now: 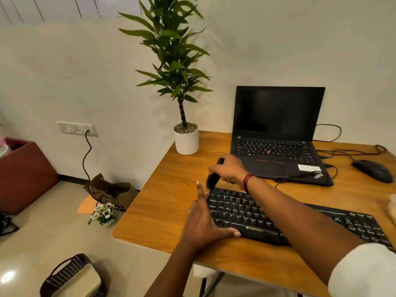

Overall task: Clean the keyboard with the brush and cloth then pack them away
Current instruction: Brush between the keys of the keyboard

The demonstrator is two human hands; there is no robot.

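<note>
Wood-grain counter (162, 189) fills the right half of the view, from 2 o'clock down to 5 o'clock, with its near left corner rounded. On its far left corner, at 12 o'clock from the keyboard, a tall leafy plant (173, 52) rises from a white pot (186, 142) topped with pebbles. A black laptop (278, 116) stands open at 1 o'clock from the keyboard, its screen dark.

A black keyboard (252, 215) lies on the counter in front of the laptop, running from the centre of the view towards 4 o'clock. On the floor at 7 o'clock sits a dark woven basket (68, 273) with a handle. A black mouse (372, 170) rests on the counter at 3 o'clock from the laptop, with cables trailing around it.

The left hand (201, 224) braces the keyboard's left end: the forefinger lies straight along that end and the thumb presses flat on the front edge, so its grip is wide and holds nothing. The right hand (230, 170) hovers over the keyboard's far left corner, its grip curled tight round a dark brush (214, 179). The handle end pokes out towards 12 o'clock and the bristles point down to 7 o'clock, at the keyboard's far left corner; blur hides whether they touch the keys. A pale fluffy thing (393, 207) is cut off at 3 o'clock.
</note>
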